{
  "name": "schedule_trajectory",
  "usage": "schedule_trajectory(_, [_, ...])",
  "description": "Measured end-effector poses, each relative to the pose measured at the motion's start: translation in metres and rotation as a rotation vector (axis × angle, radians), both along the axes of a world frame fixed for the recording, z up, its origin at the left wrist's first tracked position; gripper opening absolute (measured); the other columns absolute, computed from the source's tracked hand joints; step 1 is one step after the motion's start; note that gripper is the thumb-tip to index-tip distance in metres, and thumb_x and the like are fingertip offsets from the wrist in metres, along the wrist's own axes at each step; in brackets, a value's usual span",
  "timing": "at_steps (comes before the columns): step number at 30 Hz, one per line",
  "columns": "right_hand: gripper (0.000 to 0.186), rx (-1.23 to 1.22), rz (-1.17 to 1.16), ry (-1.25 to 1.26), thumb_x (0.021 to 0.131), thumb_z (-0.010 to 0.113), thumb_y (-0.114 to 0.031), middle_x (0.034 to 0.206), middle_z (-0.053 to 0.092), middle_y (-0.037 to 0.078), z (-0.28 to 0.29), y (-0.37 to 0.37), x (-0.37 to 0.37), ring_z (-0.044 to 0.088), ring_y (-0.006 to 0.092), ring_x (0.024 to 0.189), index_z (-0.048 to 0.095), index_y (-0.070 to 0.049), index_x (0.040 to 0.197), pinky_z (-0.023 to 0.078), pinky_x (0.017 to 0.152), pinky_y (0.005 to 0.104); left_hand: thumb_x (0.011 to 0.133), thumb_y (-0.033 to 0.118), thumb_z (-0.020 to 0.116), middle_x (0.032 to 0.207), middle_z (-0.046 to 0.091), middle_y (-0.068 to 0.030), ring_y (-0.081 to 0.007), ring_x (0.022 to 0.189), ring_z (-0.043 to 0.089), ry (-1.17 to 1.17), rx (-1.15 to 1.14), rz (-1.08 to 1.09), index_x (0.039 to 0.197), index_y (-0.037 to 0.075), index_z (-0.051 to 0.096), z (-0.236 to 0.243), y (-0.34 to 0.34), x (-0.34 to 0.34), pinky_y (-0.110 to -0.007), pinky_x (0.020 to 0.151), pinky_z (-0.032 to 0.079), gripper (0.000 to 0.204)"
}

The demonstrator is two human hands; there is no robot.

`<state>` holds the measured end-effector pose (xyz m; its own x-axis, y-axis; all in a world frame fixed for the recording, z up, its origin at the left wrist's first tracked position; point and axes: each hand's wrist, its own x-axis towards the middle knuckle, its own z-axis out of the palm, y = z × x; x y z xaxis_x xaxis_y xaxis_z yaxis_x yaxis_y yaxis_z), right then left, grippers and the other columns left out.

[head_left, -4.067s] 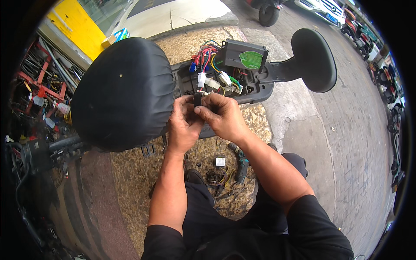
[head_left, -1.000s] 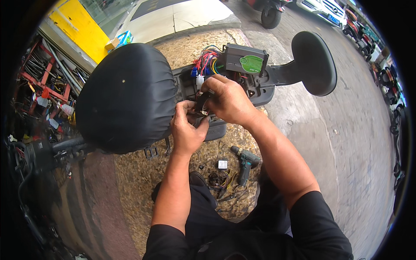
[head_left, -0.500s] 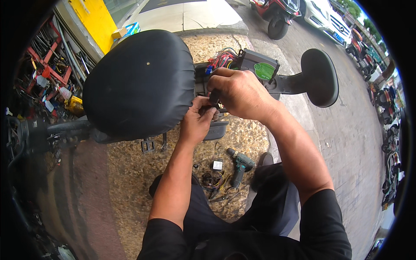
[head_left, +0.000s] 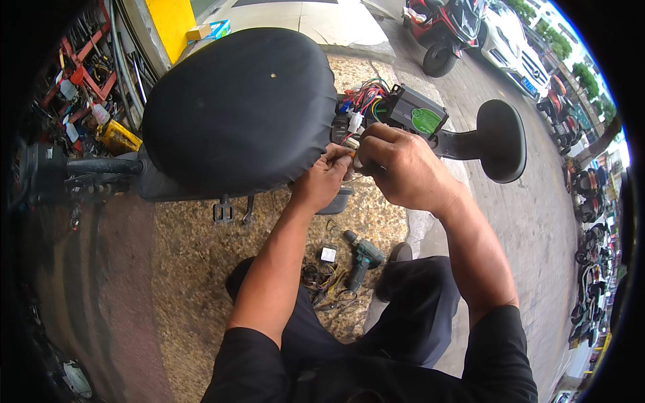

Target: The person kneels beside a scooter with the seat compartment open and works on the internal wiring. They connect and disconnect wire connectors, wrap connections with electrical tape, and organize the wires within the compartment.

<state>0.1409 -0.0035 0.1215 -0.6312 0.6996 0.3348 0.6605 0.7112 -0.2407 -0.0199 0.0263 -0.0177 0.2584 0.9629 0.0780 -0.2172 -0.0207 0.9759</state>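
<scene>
My left hand [head_left: 321, 180] is closed in a pinch beside the black padded seat [head_left: 235, 114] of a scooter. A small orange bit shows at its fingertips. My right hand [head_left: 406, 164] meets it there, its fingers curled together over something mostly hidden; its kind cannot be made out. Just beyond the fingers sit a white plug connector [head_left: 355, 121] and a bundle of coloured wires [head_left: 371, 95]. A dark grey controller box [head_left: 411, 107] with a green oval label lies to the right of the wires. The smaller black backrest pad [head_left: 501, 141] stands farther right.
On the speckled stone ground lie a cordless drill [head_left: 363, 260], a small white box [head_left: 328, 254] and tangled wires [head_left: 322, 282]. A pedal [head_left: 224, 212] sticks out below the seat. A cluttered tool rack [head_left: 84, 87] stands at left; a red scooter [head_left: 443, 33] and a white car [head_left: 514, 50] are beyond.
My view has shifted, so the seat sits higher and farther right in it. Both hands stay together; the right has drawn back from the wires, and the white connector now shows.
</scene>
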Motion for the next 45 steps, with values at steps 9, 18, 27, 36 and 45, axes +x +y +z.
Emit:
schedule_trajectory(9, [0.012,0.03,-0.018,-0.069,0.076,0.07,-0.005,0.092,0.065,0.014,0.008,0.028,-0.009,0.067,0.0387,0.087,0.064,-0.003,0.085,0.054,0.075,0.0463,0.102,0.007,0.055,0.085,0.061,0.0012,-0.0068,0.075,0.057,0.026,0.121,0.013,0.104,0.003,0.064,-0.012,0.002,0.001,-0.025,0.07,0.049,0.01])
schedule_trajectory(18, [0.015,-0.049,-0.045,-0.013,0.075,0.074,-0.007,0.086,0.069,0.016,0.005,0.046,-0.001,0.068,0.0372,0.086,0.07,-0.004,0.089,0.054,0.076,0.0442,0.094,0.005,0.065,0.086,0.063,-0.0002,-0.0083,0.079,0.057,-0.004,0.206,-0.036,0.099,0.004,0.063,-0.02,0.009,-0.002,-0.028,0.074,0.049,0.005])
schedule_trajectory(27, [0.017,-0.182,-0.16,0.065,0.075,0.077,-0.015,0.082,0.071,0.017,-0.004,0.05,0.012,0.069,0.0377,0.084,0.072,-0.005,0.088,0.054,0.075,0.0434,0.09,0.004,0.071,0.084,0.061,-0.0002,-0.0075,0.077,0.057,0.149,0.118,-0.022,0.099,0.004,0.06,0.003,-0.001,-0.006,-0.027,0.073,0.048,0.014])
schedule_trajectory(36, [0.021,-0.229,-0.224,0.14,0.077,0.078,-0.018,0.087,0.072,0.017,-0.017,0.055,0.023,0.07,0.038,0.086,0.072,-0.006,0.093,0.055,0.076,0.0442,0.08,-0.007,0.073,0.096,0.066,-0.0045,-0.0106,0.083,0.065,0.043,0.3,0.123,0.108,0.002,0.056,0.003,-0.005,0.008,-0.027,0.076,0.053,0.034])
schedule_trajectory(45, [0.026,-0.328,-0.286,0.172,0.079,0.075,-0.018,0.092,0.073,0.02,-0.038,0.059,0.033,0.071,0.0378,0.091,0.072,-0.004,0.1,0.055,0.08,0.043,0.081,-0.007,0.072,0.1,0.069,-0.0058,-0.0121,0.088,0.069,0.216,0.484,0.174,0.12,0.004,0.058,-0.001,-0.006,0.007,-0.028,0.074,0.057,0.042])
